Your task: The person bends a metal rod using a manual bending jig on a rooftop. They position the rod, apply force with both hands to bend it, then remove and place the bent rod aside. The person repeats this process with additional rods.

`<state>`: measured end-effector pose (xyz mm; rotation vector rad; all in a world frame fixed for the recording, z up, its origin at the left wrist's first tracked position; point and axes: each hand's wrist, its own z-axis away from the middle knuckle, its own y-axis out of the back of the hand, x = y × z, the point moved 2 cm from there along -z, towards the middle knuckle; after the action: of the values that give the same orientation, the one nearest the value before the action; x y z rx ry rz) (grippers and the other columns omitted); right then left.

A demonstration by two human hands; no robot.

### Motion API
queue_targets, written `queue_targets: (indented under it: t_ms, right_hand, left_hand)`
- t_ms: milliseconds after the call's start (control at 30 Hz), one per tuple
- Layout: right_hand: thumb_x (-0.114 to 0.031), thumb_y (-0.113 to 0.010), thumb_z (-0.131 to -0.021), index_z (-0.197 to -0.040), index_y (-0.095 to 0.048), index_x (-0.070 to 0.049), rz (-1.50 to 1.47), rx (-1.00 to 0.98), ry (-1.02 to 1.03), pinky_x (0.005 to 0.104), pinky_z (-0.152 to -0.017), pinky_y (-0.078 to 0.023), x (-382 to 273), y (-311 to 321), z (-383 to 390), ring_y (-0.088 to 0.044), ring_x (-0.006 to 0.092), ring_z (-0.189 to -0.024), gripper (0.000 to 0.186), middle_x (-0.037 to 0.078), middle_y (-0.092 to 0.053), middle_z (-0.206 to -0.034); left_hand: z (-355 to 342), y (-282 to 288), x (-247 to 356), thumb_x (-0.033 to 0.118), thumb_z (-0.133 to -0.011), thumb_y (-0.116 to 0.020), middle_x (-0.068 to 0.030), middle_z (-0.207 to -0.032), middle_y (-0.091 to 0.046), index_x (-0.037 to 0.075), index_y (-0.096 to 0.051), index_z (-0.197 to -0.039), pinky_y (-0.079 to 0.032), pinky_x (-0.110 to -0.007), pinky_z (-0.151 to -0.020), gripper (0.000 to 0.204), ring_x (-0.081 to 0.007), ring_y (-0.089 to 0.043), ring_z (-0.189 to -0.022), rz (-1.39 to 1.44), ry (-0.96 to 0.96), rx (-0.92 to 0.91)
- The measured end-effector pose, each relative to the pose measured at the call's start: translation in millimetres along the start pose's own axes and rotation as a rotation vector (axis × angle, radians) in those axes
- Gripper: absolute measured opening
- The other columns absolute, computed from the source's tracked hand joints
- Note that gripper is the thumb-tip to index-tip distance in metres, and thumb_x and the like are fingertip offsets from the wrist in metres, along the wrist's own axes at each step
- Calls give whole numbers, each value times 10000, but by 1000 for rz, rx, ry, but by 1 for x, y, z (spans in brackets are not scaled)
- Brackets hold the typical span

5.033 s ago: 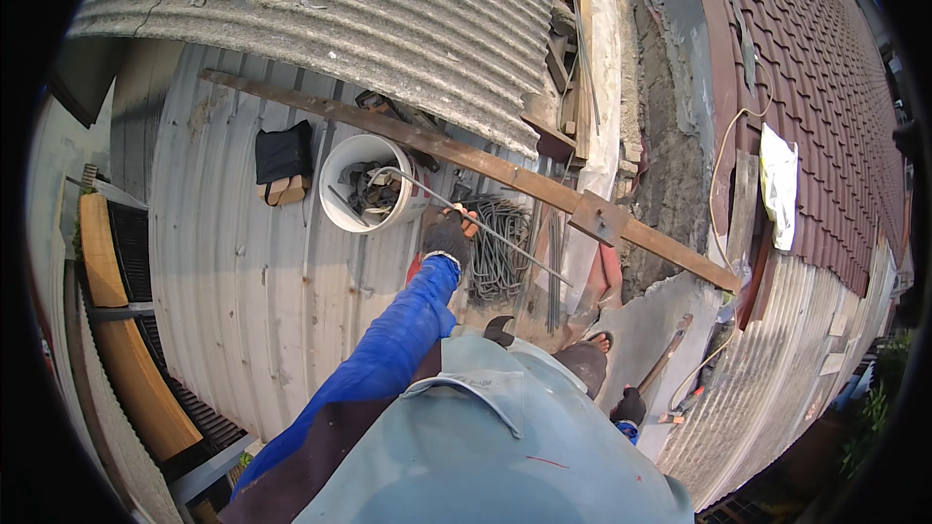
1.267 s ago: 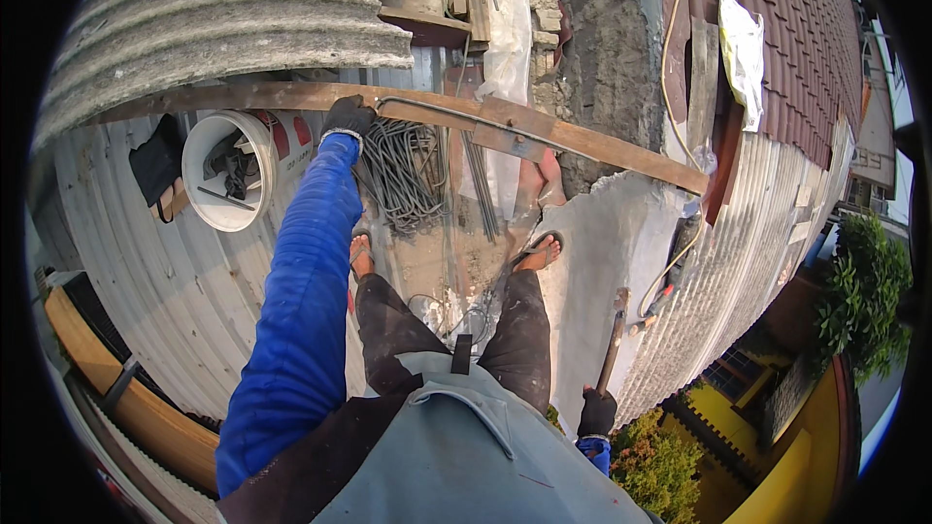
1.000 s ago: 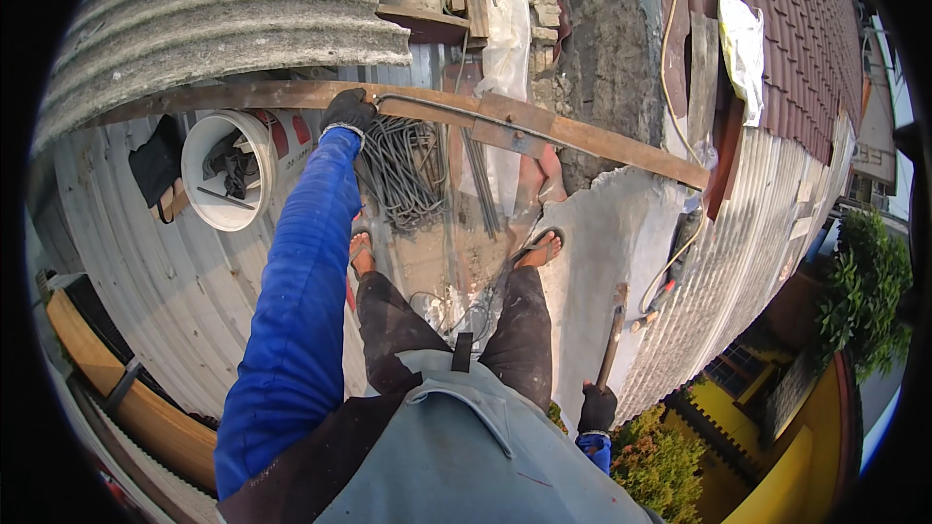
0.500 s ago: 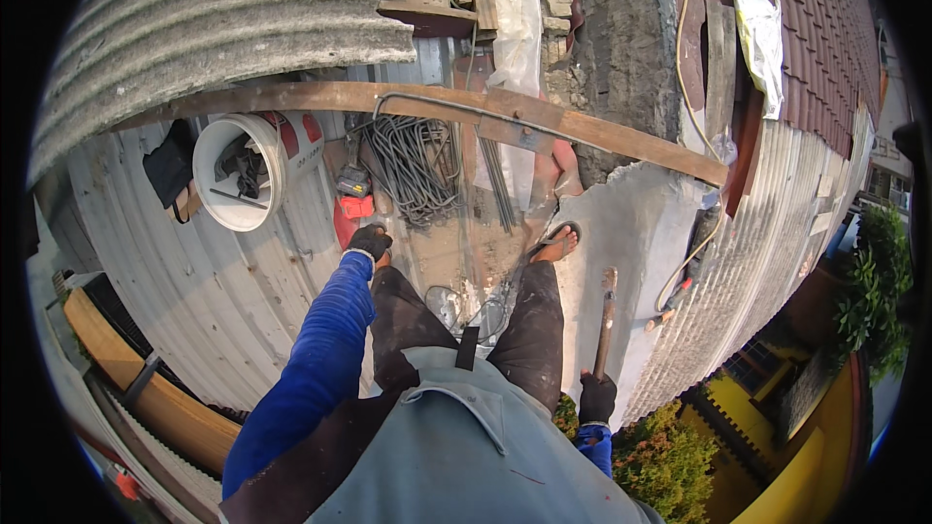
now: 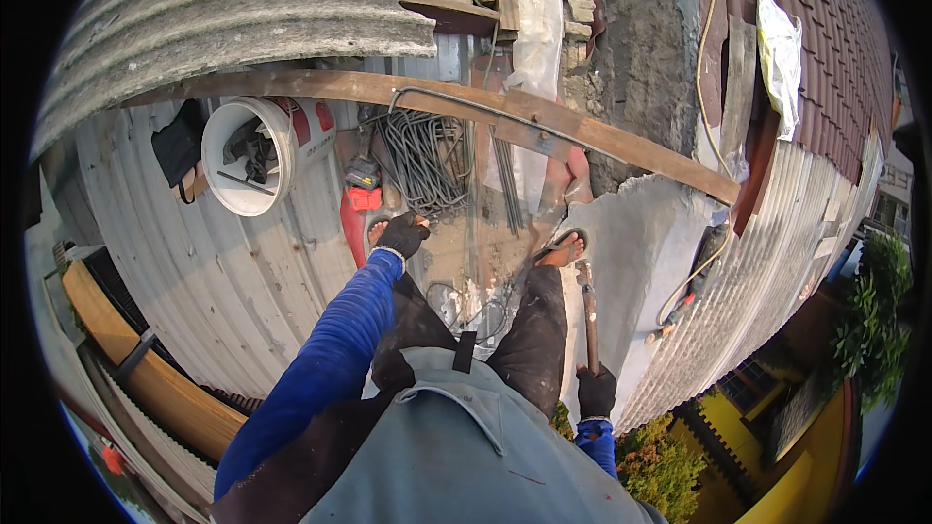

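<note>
**Wooden-handled tool [image 5: 590, 325], being held in the right hand [image 5: 596, 393]**

Item one: the tool is being gripped near its lower end, gloved fingers wrapped round the shaft, over the smooth grey panel [image 5: 631, 223]. The low grip is presumably being used so that the far end is left free. Whether the panel is being touched cannot be told.

Item two: the left hand [image 5: 401, 236], dark-gloved with bare fingertips, is being held with its fingers bent, near the bundle of bent bars [image 5: 419, 160]. Whether anything is being pinched there cannot be told.

Item three: a slim grey rod [image 5: 447, 99], hooked at its left end, is being borne by the long brown plank [image 5: 320, 85] and run across the squarish block [image 5: 531, 136]. The plank is seemingly being used as a bench, the rod being steadied by the block.

Outward: the bundle, tangled dark loops, is being flanked by straight bars [image 5: 507, 184] on the right and a red-and-black power tool [image 5: 365, 198] on the left. Dark oddments are being contained by a round, white plastic bucket [image 5: 313, 150]. The margins are being framed by rough corrugated sheeting [image 5: 243, 10] and ridged maroon tiles [image 5: 825, 49].
</note>
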<state>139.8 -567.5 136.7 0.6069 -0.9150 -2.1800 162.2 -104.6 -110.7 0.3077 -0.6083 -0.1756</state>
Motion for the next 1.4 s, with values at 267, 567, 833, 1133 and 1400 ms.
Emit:
queue_targets:
  t_ms: [267, 567, 833, 1133, 1400]
  right_hand:
    - [-299, -753, -832, -851, -675, -2, 67, -85, 31, 397, -618, -456, -1, -12, -32, -585, 237, -627, 308, 106, -631, -675]
    - [-378, -706, -837, -1161, -669, -8, 196, -242, 193, 423, -798, -511, -85, -128, -179, -693, 357, -860, 493, 212, -714, -951]
    - [-412, -652, -829, -1012, -691, -14, 210, -199, 436, 458, -728, -488, -166, -305, -337, -671, 357, -779, 440, 200, -686, -803]
    - [-402, -686, -804, -945, -698, 3, 23, -307, 486, 425, -704, -482, -193, -429, -399, -649, 302, -743, 430, 161, -671, -745]
    - [-380, -674, -765, -1030, -703, 13, 58, -219, 428, 460, -773, -499, -170, -486, -432, -678, 410, -878, 475, 272, -692, -884]
  left_hand:
    - [-12, 9, -53, 279, -897, -674, -206, -1049, -718, 2, -677, -1140, -515, -373, -904, 369, -297, -696, -1000, 60, 15, 99]
    - [33, -13, -85, 263, -882, -696, -197, -945, -719, -37, -660, -1082, -526, -390, -844, 362, -328, -694, -887, 14, 115, 37]
    - [103, -13, -136, 325, -847, -723, -174, -1104, -669, 59, -633, -1205, -515, -470, -898, 455, -378, -645, -1042, -376, 456, 226]
    - [104, -52, -177, 340, -854, -682, -163, -1255, -590, 77, -535, -1300, -442, -472, -988, 538, -362, -551, -1193, -451, 561, 214]
    - [102, -53, -178, 307, -857, -654, -156, -1232, -598, 76, -554, -1265, -448, -478, -977, 479, -362, -559, -1166, -465, 521, 214]
